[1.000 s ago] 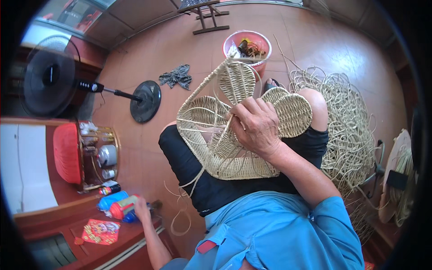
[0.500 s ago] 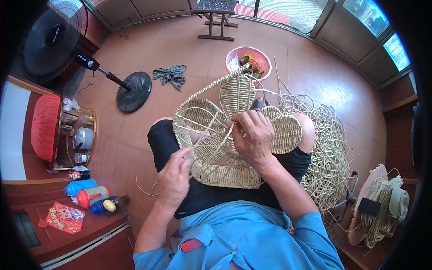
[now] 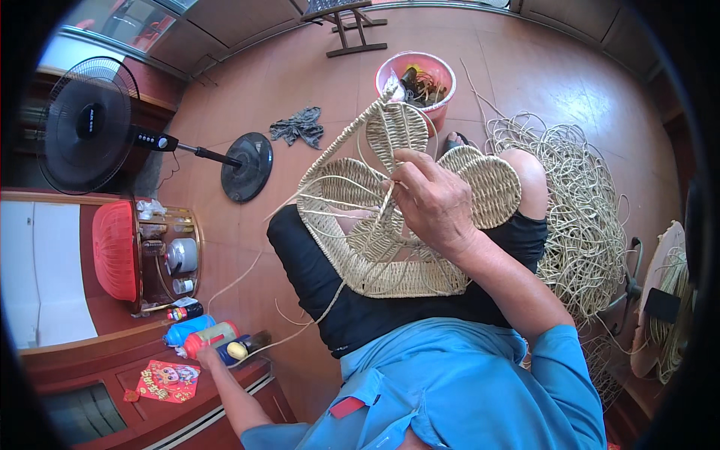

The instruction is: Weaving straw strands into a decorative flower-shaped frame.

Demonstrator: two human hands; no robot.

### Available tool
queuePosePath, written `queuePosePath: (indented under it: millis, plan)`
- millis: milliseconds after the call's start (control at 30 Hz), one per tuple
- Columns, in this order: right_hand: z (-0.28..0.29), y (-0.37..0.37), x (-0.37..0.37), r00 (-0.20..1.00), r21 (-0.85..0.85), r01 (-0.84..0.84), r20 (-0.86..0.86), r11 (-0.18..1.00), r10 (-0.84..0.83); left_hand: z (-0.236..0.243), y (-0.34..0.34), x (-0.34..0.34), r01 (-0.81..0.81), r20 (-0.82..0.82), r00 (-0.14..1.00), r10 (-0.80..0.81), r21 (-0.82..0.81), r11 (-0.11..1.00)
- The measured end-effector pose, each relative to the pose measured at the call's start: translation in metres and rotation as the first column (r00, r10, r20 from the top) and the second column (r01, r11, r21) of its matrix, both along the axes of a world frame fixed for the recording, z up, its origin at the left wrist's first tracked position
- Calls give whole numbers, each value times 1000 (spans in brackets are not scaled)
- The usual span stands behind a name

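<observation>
A woven straw-coloured frame with petal-shaped panels (image 3: 409, 279) rests across my lap, its top corner toward the pink bucket. My right hand (image 3: 435, 199) is closed at its centre, pinching cord strands where the petals meet. Loose strands fan out from that point across the left petal (image 3: 341, 182). My left hand (image 3: 208, 352) is stretched far out to the left, in front of the red-and-clear bottle. A long thin cord (image 3: 259, 259) runs from the woven frame out toward that hand, and another length comes back to the frame's lower edge. The left fingers look closed on the cord, though they are small here.
A large heap of loose cord (image 3: 577, 225) lies on the floor at right. Ahead stand a pink bucket (image 3: 442, 103) and a folding stool (image 3: 356, 49). A black fan (image 3: 247, 166), a grey rag (image 3: 298, 129), a shelf with a red cover (image 3: 114, 251) and several bottles are at left.
My left hand has moved from beside the woven frame far out to the left, drawing a long cord out. The right hand stays at the frame's centre. The view has turned leftward.
</observation>
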State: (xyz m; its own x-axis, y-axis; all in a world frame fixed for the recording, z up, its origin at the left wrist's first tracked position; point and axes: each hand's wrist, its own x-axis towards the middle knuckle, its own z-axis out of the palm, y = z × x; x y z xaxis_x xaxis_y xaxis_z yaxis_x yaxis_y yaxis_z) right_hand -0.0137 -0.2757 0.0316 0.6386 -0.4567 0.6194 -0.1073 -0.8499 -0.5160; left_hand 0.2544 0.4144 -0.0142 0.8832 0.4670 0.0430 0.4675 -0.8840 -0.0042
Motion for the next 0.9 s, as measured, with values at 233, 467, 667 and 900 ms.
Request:
queuePosePath:
  millis: [233,467,667,900]
  plan:
    - [2,-2,5,999,2,-2,-34,1000,2,48,-256,-97,843,572,525,-631,-245,479]
    - [11,-3,10,997,32,6,-73,999,-4,76,-504,-215,953,667,39,-744,-249,-173]
    - [16,-8,12,992,39,10,-129,999,-5,50,-551,-183,992,629,-32,-777,-72,-100]
    - [15,-8,14,981,42,21,-193,999,-12,55,-555,-183,982,517,11,-856,-168,-89]
